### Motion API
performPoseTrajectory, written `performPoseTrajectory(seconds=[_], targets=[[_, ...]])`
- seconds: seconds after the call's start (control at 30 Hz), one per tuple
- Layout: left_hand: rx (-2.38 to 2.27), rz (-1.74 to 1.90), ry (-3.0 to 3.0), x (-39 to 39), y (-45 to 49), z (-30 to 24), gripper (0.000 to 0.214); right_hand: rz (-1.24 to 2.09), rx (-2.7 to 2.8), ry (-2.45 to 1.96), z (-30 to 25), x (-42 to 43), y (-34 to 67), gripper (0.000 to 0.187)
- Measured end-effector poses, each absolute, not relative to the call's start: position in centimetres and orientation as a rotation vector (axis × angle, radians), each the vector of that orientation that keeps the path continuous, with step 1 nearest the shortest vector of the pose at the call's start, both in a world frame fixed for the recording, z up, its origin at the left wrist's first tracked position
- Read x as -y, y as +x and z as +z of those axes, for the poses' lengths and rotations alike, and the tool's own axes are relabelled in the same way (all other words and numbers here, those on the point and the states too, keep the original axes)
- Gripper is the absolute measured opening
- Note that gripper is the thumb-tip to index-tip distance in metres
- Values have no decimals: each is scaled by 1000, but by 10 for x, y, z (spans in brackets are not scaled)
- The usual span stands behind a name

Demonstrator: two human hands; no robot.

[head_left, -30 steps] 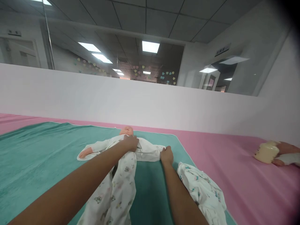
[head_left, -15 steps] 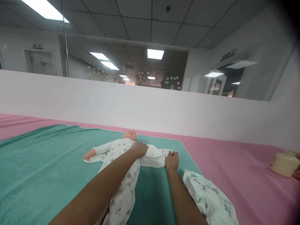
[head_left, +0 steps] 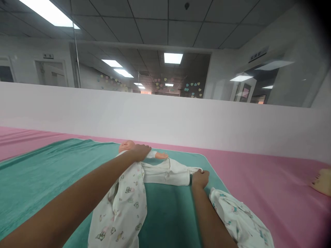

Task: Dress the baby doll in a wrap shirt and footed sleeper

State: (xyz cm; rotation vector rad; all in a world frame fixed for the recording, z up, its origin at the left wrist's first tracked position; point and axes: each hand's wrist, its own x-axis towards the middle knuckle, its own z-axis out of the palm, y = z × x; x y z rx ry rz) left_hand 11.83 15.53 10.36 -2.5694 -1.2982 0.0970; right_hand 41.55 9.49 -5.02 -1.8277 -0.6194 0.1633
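Note:
A baby doll (head_left: 126,145) in white lies on the green sheet, its head partly behind my left wrist. My left hand (head_left: 141,152) is closed over the doll's upper arm near the shoulder. The doll's forearm and hand (head_left: 161,156) stick out beyond it, above the white sleeve (head_left: 168,172) of the printed baby garment (head_left: 126,203). That sleeve lies stretched out to the right, and my right hand (head_left: 200,178) pinches its cuff end. The doll's other arm is hidden.
The green sheet (head_left: 64,168) lies over a pink surface (head_left: 258,175). A second printed garment (head_left: 240,218) is bunched beside my right forearm. A pale yellowish object (head_left: 322,182) is cut off at the right edge. A low white wall (head_left: 155,119) with glass above stands behind.
My left hand has moved left and up from the sleeve to the doll's upper arm. The doll has shifted left and turned; one arm now shows outside the sleeve. My right hand keeps the cuff.

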Motion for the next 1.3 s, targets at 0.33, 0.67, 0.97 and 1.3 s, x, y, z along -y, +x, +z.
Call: performPoseTrajectory(seconds=[0.33,0.67,0.97,1.3], targets=[[1268,-73,-2567,-139,174,69,39,115,668,-1876,-44,-91,406,24],[1275,-299,-2690,-118,152,50,23,-11,877,-1852,-48,-97,405,34],[2021,-1673,-2569,-98,25,5,39,-210,1570,-1414,-32,-88,322,37],[1909,-1256,-3399,-99,-17,10,62,707,1583,-1152,-38,-87,268,46]])
